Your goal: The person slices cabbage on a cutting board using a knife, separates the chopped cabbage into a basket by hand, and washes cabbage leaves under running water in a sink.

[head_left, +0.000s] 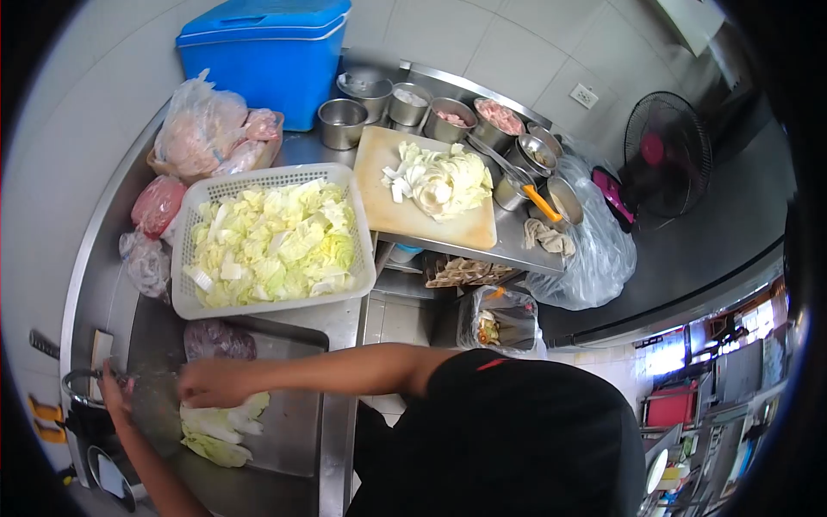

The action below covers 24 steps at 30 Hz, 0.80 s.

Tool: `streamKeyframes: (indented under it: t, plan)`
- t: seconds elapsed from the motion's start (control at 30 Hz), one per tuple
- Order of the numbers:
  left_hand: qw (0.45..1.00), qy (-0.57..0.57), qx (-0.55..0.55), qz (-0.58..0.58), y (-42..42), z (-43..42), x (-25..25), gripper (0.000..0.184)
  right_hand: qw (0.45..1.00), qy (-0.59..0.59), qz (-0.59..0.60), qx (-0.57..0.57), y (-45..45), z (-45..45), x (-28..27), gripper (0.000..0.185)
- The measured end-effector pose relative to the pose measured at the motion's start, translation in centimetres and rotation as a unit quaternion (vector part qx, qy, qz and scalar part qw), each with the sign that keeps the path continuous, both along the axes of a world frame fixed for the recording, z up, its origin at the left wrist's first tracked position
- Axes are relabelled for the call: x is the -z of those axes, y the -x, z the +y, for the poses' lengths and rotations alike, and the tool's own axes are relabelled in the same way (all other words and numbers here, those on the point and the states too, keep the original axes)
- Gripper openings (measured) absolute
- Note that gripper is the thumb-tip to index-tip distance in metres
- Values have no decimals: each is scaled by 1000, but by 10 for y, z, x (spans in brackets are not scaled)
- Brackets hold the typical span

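My right hand (211, 384) is over the steel sink (289, 435), just above several pale green cabbage leaves (220, 429) lying in the basin. Motion smears its fingers, so I cannot make out a grip. At the far side of the sink, my left hand (116, 389) is beside a curved metal tap (79, 388); whether it touches the tap is unclear. A bag of something dark purple (220, 339) sits at the sink's edge, by my right hand. Beside the sink, a white perforated basket (179, 267) holds many cut cabbage pieces (276, 241).
A cutting board (379, 185) carries a partly cut cabbage (444, 185). Behind it stand several steel pots (343, 125) and an orange-handled utensil (541, 202). A blue cooler (263, 65), bagged meat (202, 129), a lined bin (495, 323) and a fan (668, 155) surround the counter.
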<state>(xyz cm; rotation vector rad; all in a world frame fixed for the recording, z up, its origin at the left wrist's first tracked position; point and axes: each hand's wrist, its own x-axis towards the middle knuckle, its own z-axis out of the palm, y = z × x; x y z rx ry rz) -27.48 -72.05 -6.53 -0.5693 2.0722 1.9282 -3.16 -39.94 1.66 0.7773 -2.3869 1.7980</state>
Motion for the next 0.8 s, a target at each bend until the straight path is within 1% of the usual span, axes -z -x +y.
streamKeyframes:
  t: [0.03, 0.07, 0.1, 0.13, 0.17, 0.2, 0.23, 0.27, 0.3, 0.33, 0.37, 0.4, 0.43, 0.47, 0.5, 0.53, 0.57, 0.6, 0.63, 0.67, 0.7, 0.73, 0.77, 0.8]
  plan:
    - [999, 40, -30, 22, 4, 3, 2, 76, 1000, -10, 24, 2, -27, 46, -9, 21]
    - [982, 164, 66, 68, 25, -20, 34, 81, 1000, -14, 18, 17, -52, 90, -18, 20]
    - [931, 310, 147, 121, 43, -39, 64, 86, 999, -22, -7, 48, -78, 130, -13, 19]
    - [860, 435, 197, 179, 57, -53, 87, 90, 989, -14, -128, 65, -107, 172, -17, 17]
    - [820, 492, 233, 178, 36, -40, 81, 91, 983, -52, -85, 155, -133, 210, -5, 16]
    - [774, 545, 267, 179, 12, -25, 71, 92, 967, -80, -73, 230, -158, 248, 16, 14]
    - [672, 641, 328, 174, -6, -12, 59, 94, 937, -182, -104, 280, -184, 284, 14, 13]
    - [666, 647, 328, 173, -9, -12, 55, 94, 914, -191, -129, 333, -208, 318, 26, 13]
    - [676, 616, 304, 266, -14, -16, 59, 81, 891, -167, -136, 400, -228, 343, 32, 13]
    - [681, 577, 276, 356, -23, -19, 58, 69, 854, -161, -201, 451, -245, 364, 23, 13]
    - [680, 585, 271, 349, -40, -13, 46, 69, 828, -124, -205, 507, -255, 386, 19, 15]
    - [744, 586, 209, 244, -59, 1, 30, 50, 811, -176, -120, 544, -261, 410, 21, 16]
    - [795, 573, 141, 138, -73, 10, 19, 33, 802, -139, -131, 566, -263, 430, 16, 17]
    - [794, 578, 133, 134, -90, 19, 15, 33, 791, -157, -123, 579, -262, 454, 17, 16]
    - [818, 540, 98, 172, -104, 25, 23, 24, 777, -187, -98, 592, -257, 470, 5, 15]
    - [838, 500, 62, 208, -124, 33, 18, 21, 776, -238, -81, 579, -252, 486, -5, 11]
    - [803, 555, 94, 198, -139, 42, 11, 19, 779, -250, -48, 573, -246, 497, -13, 10]
    - [799, 563, 86, 194, -148, 49, 6, 19, 782, -260, -12, 567, -238, 504, -17, 11]
    - [807, 526, 90, 255, -157, 55, 11, 20, 789, -254, -10, 559, -229, 511, -19, 11]
    - [810, 485, 94, 317, -165, 61, 9, 23, 813, -292, 47, 502, -219, 515, -20, 13]
    - [808, 491, 85, 315, -175, 76, -6, 23, 828, -328, 105, 443, -209, 518, -22, 16]
    - [794, 499, 34, 346, -194, 110, -31, 28, 832, -324, 111, 437, -201, 519, -23, 16]
    - [776, 506, -14, 375, -215, 146, -57, 33, 830, -359, 110, 412, -194, 520, -22, 18]
    - [775, 510, -19, 374, -234, 176, -80, 33, 826, -394, 107, 389, -190, 523, -21, 19]
